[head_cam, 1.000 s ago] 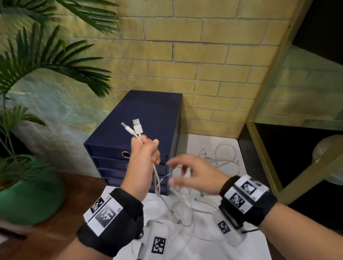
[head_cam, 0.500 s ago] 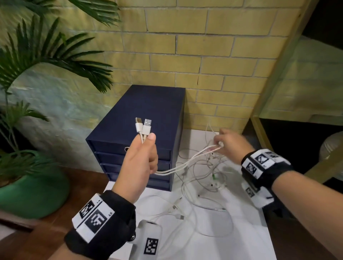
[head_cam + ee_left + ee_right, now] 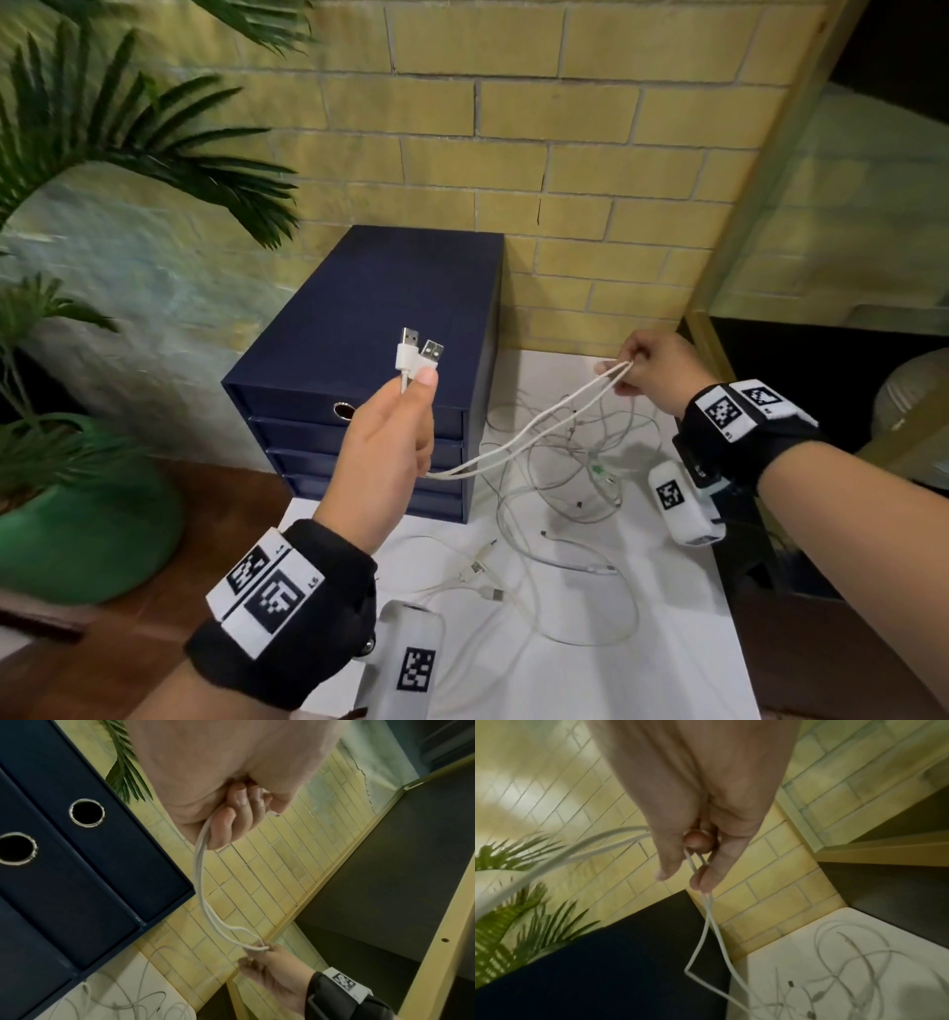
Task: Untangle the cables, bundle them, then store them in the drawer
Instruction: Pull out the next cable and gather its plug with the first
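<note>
My left hand (image 3: pixel 395 437) grips two white USB cables (image 3: pixel 518 437) in a fist, their USB plugs (image 3: pixel 418 354) sticking up above the thumb, in front of the navy drawer unit (image 3: pixel 369 329). The two strands sag rightward to my right hand (image 3: pixel 649 370), which pinches them between fingertips near the brick wall. In the left wrist view the cables (image 3: pixel 205 882) run out of the curled fingers (image 3: pixel 231 821) down to the right hand (image 3: pixel 272 969). In the right wrist view the fingertips (image 3: pixel 703 880) pinch the cables (image 3: pixel 711 927). A tangle of thin white cables (image 3: pixel 565 478) lies on the white table (image 3: pixel 642 678).
The drawer unit's drawers are closed, with round ring pulls (image 3: pixel 343 411). A green pot (image 3: pixel 87 534) with a palm plant stands at the left on a wooden surface. A yellow-framed dark shelf (image 3: pixel 719 257) rises at the right. Loose plugs (image 3: pixel 477 570) lie on the table's near part.
My right hand took the strands below the left fist and slid along them to the right and away, drawing the two cables out of the tangle. The left hand stayed raised.
</note>
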Tool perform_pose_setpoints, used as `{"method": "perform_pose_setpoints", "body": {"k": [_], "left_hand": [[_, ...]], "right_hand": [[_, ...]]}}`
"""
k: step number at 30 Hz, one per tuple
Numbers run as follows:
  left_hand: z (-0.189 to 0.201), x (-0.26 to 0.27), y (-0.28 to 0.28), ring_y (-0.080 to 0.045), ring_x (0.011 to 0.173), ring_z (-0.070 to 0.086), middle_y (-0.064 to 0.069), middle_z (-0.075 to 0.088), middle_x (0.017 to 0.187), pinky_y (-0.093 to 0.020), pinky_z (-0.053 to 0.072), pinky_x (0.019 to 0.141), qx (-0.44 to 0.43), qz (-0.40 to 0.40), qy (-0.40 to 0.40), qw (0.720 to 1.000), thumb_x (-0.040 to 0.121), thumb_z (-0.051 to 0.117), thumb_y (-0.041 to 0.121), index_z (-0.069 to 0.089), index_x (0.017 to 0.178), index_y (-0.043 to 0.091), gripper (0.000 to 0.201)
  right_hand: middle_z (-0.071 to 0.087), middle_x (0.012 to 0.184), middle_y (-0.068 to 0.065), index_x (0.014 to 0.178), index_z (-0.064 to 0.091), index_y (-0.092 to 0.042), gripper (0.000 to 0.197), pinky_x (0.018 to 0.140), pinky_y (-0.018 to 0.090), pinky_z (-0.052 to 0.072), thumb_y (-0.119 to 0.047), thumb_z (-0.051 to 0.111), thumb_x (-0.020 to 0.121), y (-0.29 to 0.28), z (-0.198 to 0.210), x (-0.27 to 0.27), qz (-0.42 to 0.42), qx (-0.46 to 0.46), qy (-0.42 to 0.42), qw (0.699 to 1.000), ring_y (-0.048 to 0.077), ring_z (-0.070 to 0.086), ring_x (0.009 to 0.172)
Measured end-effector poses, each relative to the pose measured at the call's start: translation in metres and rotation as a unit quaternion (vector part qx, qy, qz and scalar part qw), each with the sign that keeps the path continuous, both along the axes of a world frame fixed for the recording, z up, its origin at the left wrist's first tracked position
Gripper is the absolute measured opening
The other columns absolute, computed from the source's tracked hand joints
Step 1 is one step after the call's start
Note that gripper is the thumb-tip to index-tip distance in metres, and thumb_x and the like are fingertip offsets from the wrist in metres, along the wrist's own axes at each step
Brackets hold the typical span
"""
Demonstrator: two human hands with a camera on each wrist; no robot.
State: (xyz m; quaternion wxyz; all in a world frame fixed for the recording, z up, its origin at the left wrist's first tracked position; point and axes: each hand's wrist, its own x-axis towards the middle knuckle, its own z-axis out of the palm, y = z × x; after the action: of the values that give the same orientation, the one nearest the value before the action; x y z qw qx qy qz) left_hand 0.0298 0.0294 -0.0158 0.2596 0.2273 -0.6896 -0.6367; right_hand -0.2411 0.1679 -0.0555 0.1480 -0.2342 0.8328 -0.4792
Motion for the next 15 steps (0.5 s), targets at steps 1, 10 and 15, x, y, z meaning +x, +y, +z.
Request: {"method": "perform_pose_setpoints", "body": {"k": [1, 10, 15], "left_hand": [[-0.001, -0.001, 0.0, -0.019, 0.056, 0.016, -0.003, 0.02, 0.06, -0.031, 0.023, 0.051, 0.001, 0.001, 0.002, 1.0, 0.099, 0.04, 0.036, 0.023, 0.07, 0.012, 0.042], [-0.01, -0.006, -0.004, -0.017, 0.056, 0.022, -0.007, 0.023, 0.063, -0.025, 0.032, 0.053, 0.003, 0.003, -0.006, 1.0, 0.088, 0.036, 0.052, 0.037, 0.073, 0.004, 0.05], [-0.029, -0.006, -0.006, -0.013, 0.057, 0.024, 0.001, 0.026, 0.061, -0.031, 0.031, 0.059, 0.019, -0.011, -0.013, 1.0, 0.09, 0.036, 0.052, 0.044, 0.078, 0.013, 0.041]], "right_hand": [[0.051, 0.064, 0.007, 0.06, 0.05, -0.018, 0.032, 0.07, 0.035, 0.058, -0.006, 0.076, 0.074, -0.003, 0.002, -0.002, -0.022, -0.034, 0.022, 0.999, 0.028, 0.066, 0.075], [0.063, 0.08, -0.004, 0.076, 0.055, -0.027, 0.026, 0.075, 0.021, 0.048, -0.004, 0.062, 0.085, -0.008, -0.008, 0.005, -0.003, -0.089, 0.107, 0.99, 0.002, 0.062, 0.076], [0.069, 0.086, 0.005, 0.073, 0.06, -0.031, 0.023, 0.084, 0.048, 0.055, -0.01, 0.067, 0.08, 0.017, -0.088, 0.022, 0.093, 0.09, -0.017, 0.991, 0.033, 0.068, 0.088]]}}
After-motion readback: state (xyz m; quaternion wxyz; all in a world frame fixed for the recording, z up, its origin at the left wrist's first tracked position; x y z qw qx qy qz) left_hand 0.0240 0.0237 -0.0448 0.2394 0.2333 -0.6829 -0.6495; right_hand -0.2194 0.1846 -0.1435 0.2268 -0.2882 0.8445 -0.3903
